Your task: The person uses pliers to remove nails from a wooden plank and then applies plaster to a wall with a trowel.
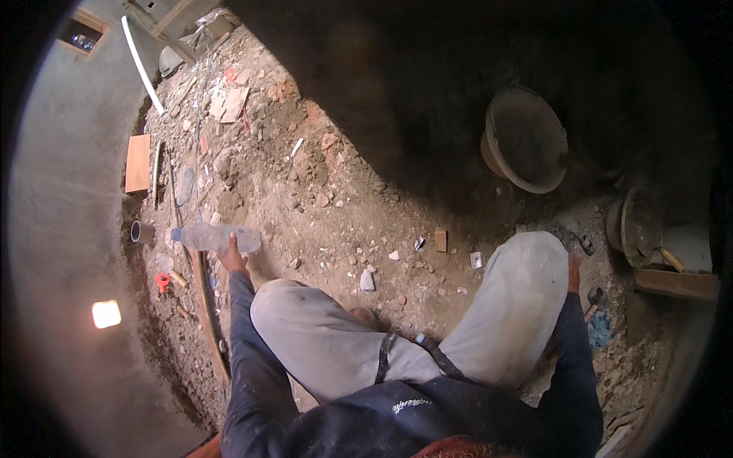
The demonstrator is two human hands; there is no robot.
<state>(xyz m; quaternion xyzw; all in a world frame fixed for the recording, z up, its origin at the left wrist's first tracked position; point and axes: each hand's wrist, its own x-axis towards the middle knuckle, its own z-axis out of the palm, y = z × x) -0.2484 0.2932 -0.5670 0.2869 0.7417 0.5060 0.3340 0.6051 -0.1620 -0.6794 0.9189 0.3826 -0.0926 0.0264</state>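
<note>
A clear plastic bottle (206, 236) with a blue cap lies sideways beyond my left knee, above the rubble floor. My left hand (233, 257) grips it near its base, with one finger showing across its side. My right hand (574, 272) is down beside my right knee, near small dark objects on the ground. The knee and shadow hide most of its fingers, so I cannot tell what it holds, if anything. Light dusty trousers (328, 328) cover my bent, spread legs.
Loose stones and dirt (321, 206) cover the floor. A large round basin (527, 139) leans at the dark wall, with another bucket-like container (640, 227) at right. A long wooden strip (203, 305), an orange-brown tile (138, 163) and a pipe piece (142, 232) lie at left.
</note>
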